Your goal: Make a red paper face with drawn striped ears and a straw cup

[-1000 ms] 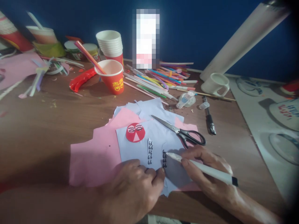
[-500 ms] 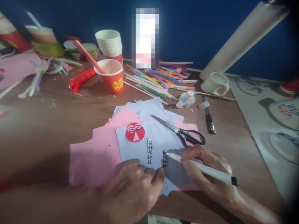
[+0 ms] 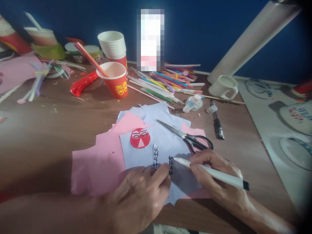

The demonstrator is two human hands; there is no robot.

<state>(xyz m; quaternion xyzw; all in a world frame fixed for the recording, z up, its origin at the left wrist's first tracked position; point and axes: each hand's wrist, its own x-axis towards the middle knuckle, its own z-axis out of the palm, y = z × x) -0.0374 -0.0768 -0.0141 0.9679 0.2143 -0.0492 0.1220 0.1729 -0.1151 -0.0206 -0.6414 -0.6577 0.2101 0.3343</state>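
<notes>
My right hand (image 3: 216,182) is closed round a white marker (image 3: 223,175), its tip at the top of a small strip of paper (image 3: 171,165) with rows of black curled marks. My left hand (image 3: 146,191) has its fingers bent together, thumb and index at the lower left edge of that strip, holding it. A second marked strip (image 3: 156,154) lies to the left, its lower end covered by my left hand. Above it is a red paper disc (image 3: 140,138) with drawn eyes and a pale triangle. Black-handled scissors (image 3: 195,139) rest on the bluish-white paper (image 3: 131,156).
Pink paper (image 3: 95,172) lies underneath. A red paper cup (image 3: 117,84) with straws, stacked cups (image 3: 112,45), loose straws (image 3: 168,84), a small bottle (image 3: 192,103), a pen (image 3: 218,126) and a white mug (image 3: 223,87) stand or lie behind. A blurred bright screen (image 3: 151,39) stands at the back.
My left index finger has moved up and right alongside the small strip, covering more of the second strip. The marker tip stays near the strip's top; the view has shifted slightly.
</notes>
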